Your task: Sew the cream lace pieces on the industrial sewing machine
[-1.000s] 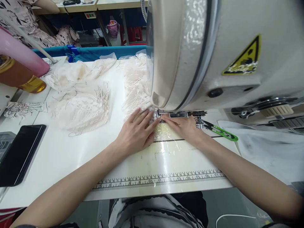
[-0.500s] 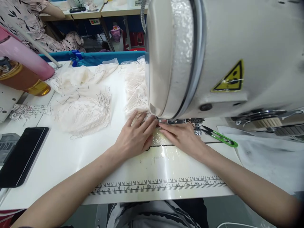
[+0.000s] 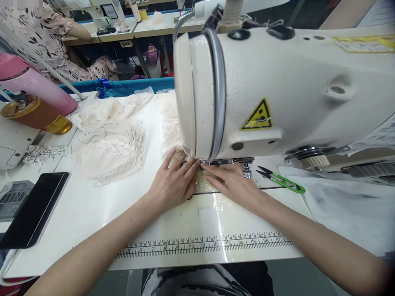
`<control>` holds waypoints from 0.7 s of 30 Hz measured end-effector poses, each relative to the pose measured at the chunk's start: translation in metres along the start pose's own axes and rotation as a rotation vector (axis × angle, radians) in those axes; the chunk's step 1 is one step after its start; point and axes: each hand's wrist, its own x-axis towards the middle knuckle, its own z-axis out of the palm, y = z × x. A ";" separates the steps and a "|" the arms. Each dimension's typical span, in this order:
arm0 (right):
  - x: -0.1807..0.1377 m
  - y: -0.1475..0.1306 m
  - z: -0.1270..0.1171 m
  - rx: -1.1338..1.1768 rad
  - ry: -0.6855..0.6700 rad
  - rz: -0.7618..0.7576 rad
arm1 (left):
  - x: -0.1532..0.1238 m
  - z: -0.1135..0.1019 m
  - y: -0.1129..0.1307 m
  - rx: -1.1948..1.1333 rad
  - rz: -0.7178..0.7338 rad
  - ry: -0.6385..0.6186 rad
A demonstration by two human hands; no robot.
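Observation:
My left hand (image 3: 173,179) lies palm down with its fingers spread, the tips at the near edge of a cream lace fabric (image 3: 170,127) beside the sewing machine's head. Close to it on the right, my right hand (image 3: 233,180) rests flat, fingers stretched toward the presser foot area and the forefinger apart from the digit below. Both hands' fingertips nearly meet under the sewing machine (image 3: 203,98). The needle is hidden behind the machine head, and whatever small piece of cloth is under the fingertips cannot be made out.
Green thread snips (image 3: 285,182) lie right of my right hand, near white cloth (image 3: 348,205). Leftward are a pile of cream lace pieces (image 3: 111,154), a black phone (image 3: 35,209), a pink bottle (image 3: 40,84) and an amber cup (image 3: 38,115). A printed ruler (image 3: 203,245) runs along the front edge. Another person (image 3: 40,41) sits beyond.
The head view has tilted up and shifted, so more of the machine's top shows. Both hands stay at the same spot by the presser foot, with hardly any finger movement.

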 end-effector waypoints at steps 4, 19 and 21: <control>-0.002 0.001 0.006 -0.042 -0.051 0.028 | 0.000 0.001 0.000 0.007 -0.020 -0.022; -0.004 0.000 0.008 -0.321 0.084 -0.077 | 0.000 0.002 0.000 0.010 -0.047 -0.050; -0.004 0.006 0.009 -0.306 0.108 -0.077 | -0.001 0.003 0.000 0.006 -0.055 -0.053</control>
